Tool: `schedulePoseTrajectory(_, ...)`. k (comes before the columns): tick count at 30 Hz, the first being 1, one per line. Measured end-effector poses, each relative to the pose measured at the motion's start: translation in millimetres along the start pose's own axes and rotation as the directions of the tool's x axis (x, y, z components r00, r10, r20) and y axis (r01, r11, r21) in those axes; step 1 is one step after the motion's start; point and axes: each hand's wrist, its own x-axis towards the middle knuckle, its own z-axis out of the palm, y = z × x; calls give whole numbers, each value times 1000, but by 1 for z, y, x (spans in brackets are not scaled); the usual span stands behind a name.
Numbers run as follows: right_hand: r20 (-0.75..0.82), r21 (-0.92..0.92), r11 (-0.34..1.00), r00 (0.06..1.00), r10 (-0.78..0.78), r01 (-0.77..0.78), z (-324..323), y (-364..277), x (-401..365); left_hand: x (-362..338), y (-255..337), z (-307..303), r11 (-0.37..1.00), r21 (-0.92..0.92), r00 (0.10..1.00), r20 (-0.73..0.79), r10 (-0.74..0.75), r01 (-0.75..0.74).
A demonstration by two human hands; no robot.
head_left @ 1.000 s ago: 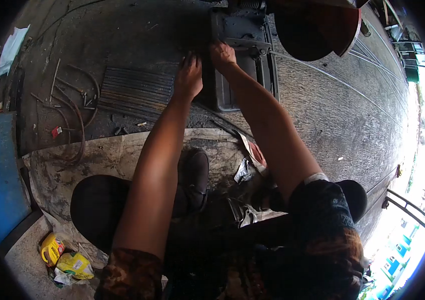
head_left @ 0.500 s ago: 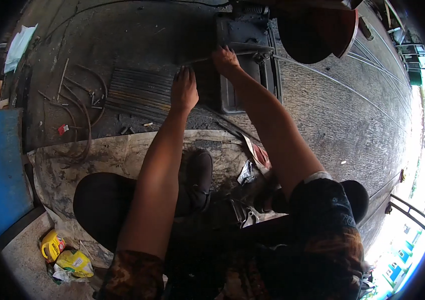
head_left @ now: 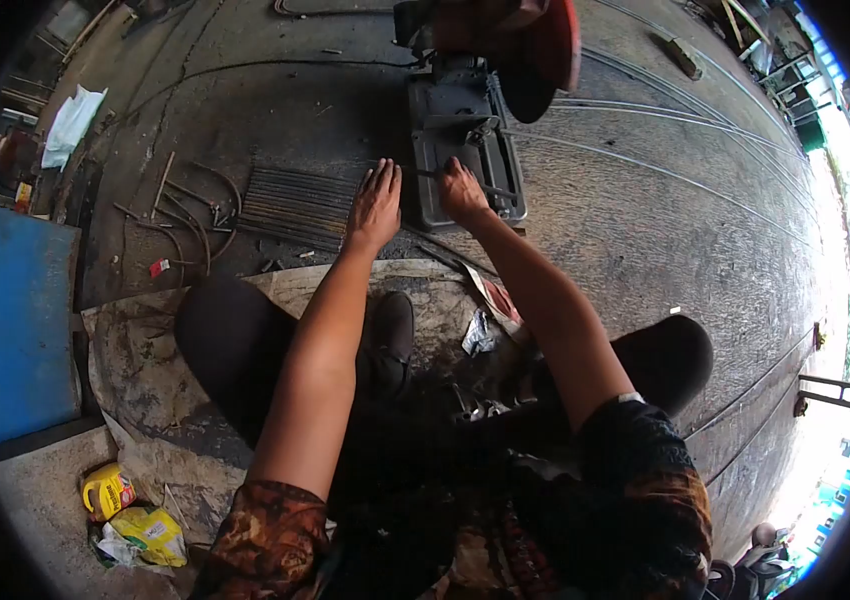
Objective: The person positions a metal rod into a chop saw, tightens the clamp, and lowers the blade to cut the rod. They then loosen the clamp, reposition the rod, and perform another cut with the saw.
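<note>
My left hand (head_left: 375,208) reaches forward, palm down, fingers stretched out at the left end of a short dark metal bar (head_left: 426,173). Its thumb is mostly hidden. My right hand (head_left: 462,194) has its fingers bent over the same bar, above the front of the cut-off saw's base (head_left: 435,213). The bar lies crosswise over that base. Behind it, the saw's head is raised, with a dark round disc and a red guard (head_left: 567,45). Left of my left hand, a row of dark cut bars (head_left: 295,205) lies side by side on the floor.
Curved metal pieces (head_left: 229,190) and a small red packet (head_left: 159,267) lie at the left. Long thin rods (head_left: 665,172) stretch away to the right. A blue panel (head_left: 15,320) stands at far left, with a yellow jug (head_left: 107,492) below it. A stained sheet (head_left: 155,370) lies under my feet.
My view has tilted up and shifted, showing more of the saw. My right hand has moved back toward me from the saw's clamp area to the front of the base, with the bar.
</note>
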Motion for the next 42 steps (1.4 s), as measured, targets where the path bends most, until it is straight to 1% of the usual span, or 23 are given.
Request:
schedulePoseTrajectory(2,-8,4,1000,1000,26,-26,-25,-7,-20,-7,22,-16,997,5,997,-8,76,-76)
schedulePoseTrajectory(3,-1,9,999,999,54,-54,-35,-7,-32,-10,35,-26,996,11,996,-15,86,-86)
schedulePoseTrajectory(5,-61,6,1000,998,26,-26,-57,-2,-51,-12,59,-42,993,-7,992,45,120,-119)
schedulePoseTrajectory(7,-41,17,1000,999,11,-10,-75,6,-65,-12,80,-52,988,17,988,23,152,-153)
schedulePoseTrajectory(8,-203,-27,999,978,-47,42,-87,5,-72,-10,89,-56,987,-13,987,-13,162,-163)
schedulePoseTrajectory(9,-215,-30,999,976,-45,40,-100,6,-82,-10,98,-60,984,-43,984,-45,171,-173)
schedulePoseTrajectory(10,-198,-40,999,980,19,-27,-115,10,-89,-6,107,-63,980,-39,978,-85,191,-194)
schedulePoseTrajectory(11,-182,-50,994,980,85,-96,-137,7,-97,-1,114,-69,978,-34,975,-91,202,-205)
schedulePoseTrajectory(12,-260,-7,989,956,138,-145,-150,8,-107,1,123,-75,973,-29,970,-99,223,-227)
schedulePoseTrajectory(15,-335,26,989,931,143,-143,-182,20,-135,15,146,-94,963,-8,957,-121,266,-268)
schedulePoseTrajectory(17,-323,66,989,935,146,-131,-199,30,-149,21,160,-103,960,6,953,-120,277,-279)
schedulePoseTrajectory(18,-353,145,980,919,176,-132,-205,32,-159,25,165,-107,956,10,946,-142,291,-293)
schedulePoseTrajectory(19,-380,226,965,900,211,-131,-208,34,-166,29,170,-111,951,16,938,-162,306,-308)
schedulePoseTrajectory(20,-414,261,951,871,265,-166,-208,37,-172,34,175,-115,947,34,932,-174,319,-318)
schedulePoseTrajectory(23,-467,340,929,831,303,-147,-206,45,-179,43,183,-123,938,21,922,-177,345,-346)
schedulePoseTrajectory(26,-439,411,896,825,355,-167,-205,49,-176,52,185,-125,934,14,918,-176,355,-358)
schedulePoseTrajectory(29,-481,429,885,784,391,-178,-201,49,-171,63,185,-120,929,16,917,-157,368,-370)
schedulePoseTrajectory(33,-495,415,893,780,383,-174,-198,59,-174,80,184,-111,928,-18,914,-179,364,-373)
schedulePoseTrajectory(35,-462,439,876,786,411,-200,-195,66,-174,93,181,-109,907,-80,883,-276,379,-414)
schedulePoseTrajectory(37,-462,454,865,774,432,-211,-194,70,-171,112,180,-119,910,-135,873,-369,321,-392)
schedulePoseTrajectory(39,-462,475,851,761,456,-222,-192,71,-167,143,173,-137,889,-156,844,-419,336,-431)
schedulePoseTrajectory(41,-435,494,830,754,493,-257,-193,71,-161,177,167,-164,876,-45,774,-492,398,-479)
schedulePoseTrajectory(42,-431,499,826,752,498,-261,-194,69,-158,194,164,-174,884,-24,769,-505,393,-467)
